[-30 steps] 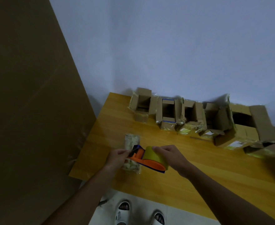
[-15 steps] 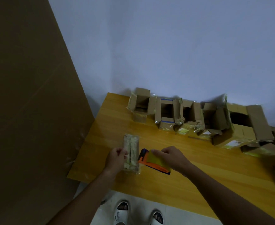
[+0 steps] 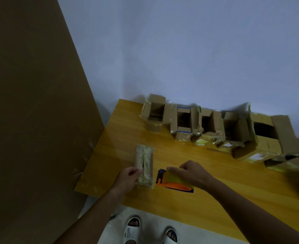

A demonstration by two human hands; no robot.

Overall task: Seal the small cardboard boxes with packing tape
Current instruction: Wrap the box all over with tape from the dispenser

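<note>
step: taping the small closed box (image 3: 144, 164); seam down its top looks taped already, judged nearly done
left hand (image 3: 128, 178): fingers curled, gripping the box's near end
right hand (image 3: 193, 175): wrapped over the tape dispenser (image 3: 173, 179), just right of the box, not touching it
next: likely cut or press tape down, then fetch an open box (image 3: 154, 112) from the row beyond both hands
hidden: tape tail and blade unreadable; far-right boxes cut off; lighting dim

dispenser (image 3: 173, 180) right of taped box (image 3: 144, 164)
</note>
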